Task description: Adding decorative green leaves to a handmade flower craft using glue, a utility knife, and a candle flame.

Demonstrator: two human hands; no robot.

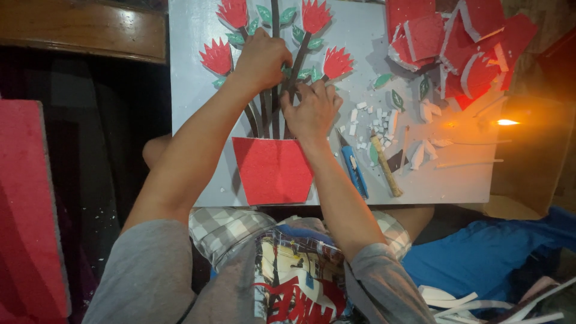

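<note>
So the thing both hands were on was this bunch of dark, thin foam stems [271,114], standing pretty much upright and fanning out a bit toward the top. They were stuck flat on a pale grey rectangular board [192,108] that lay across the person's lap. At the bottom, the stems ran into a red trapezoid foam flowerpot [273,170], wider at the top. Up top they ended in spiky red foam flowers [337,62] with small green foam leaves [264,13] alongside. Everything lay flat, glued-looking.
</note>
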